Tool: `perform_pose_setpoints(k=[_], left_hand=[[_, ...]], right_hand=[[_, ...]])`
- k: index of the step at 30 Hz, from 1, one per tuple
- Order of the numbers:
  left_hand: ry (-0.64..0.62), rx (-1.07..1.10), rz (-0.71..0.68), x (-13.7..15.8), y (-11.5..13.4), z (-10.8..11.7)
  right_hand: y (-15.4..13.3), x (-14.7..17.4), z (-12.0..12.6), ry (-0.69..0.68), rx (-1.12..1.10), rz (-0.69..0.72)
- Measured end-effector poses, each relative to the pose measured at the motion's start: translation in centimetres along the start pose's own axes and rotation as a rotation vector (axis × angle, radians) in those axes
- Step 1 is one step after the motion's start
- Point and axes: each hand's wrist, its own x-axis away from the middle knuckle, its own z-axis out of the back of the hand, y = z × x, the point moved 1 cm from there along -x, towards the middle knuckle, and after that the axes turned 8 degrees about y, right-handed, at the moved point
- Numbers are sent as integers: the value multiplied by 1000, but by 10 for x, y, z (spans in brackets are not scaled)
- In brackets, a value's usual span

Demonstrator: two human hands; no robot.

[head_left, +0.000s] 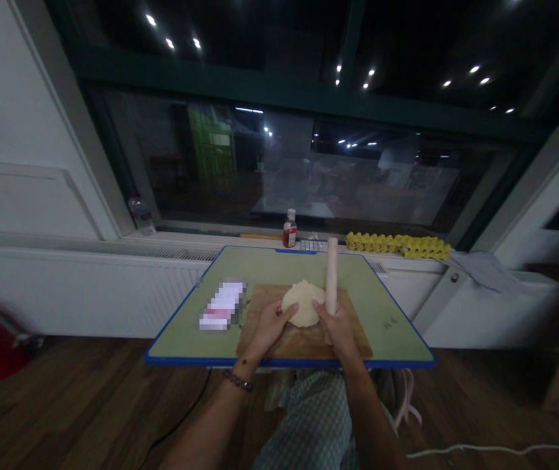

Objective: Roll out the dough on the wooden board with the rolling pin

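A flat, roughly round sheet of dough (303,301) with an uneven edge is held over a brown wooden board (259,336). My left hand (273,321) pinches its left edge, thumb on top. At its right edge, the thumb of my right hand (336,325) presses on the dough. That same hand has its fingers around a pale wooden rolling pin (332,271), which points away from me past the board's far edge. The fingers beneath the dough are hidden.
The board lies on a green folding table (181,336) with a blue rim. A blurred phone-like rectangle (223,305) lies left of the board. Along the windowsill stand a small red-brown bottle (289,230), yellow egg cartons (396,246) and a clear bottle (141,214).
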Motion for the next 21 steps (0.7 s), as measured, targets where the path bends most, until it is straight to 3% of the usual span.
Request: perform_pose_setpoints(k=[11,17,21], left_hand=[[48,-49,-29,3,6,2],[95,-58,-23,5,11,4],[46,-29,-31,6,13,-1]], right_hand=[[8,-3,1,12,-31,8],[8,-2,-2,-54,-35,-12],[10,-1,-7,-68,-26,-15]])
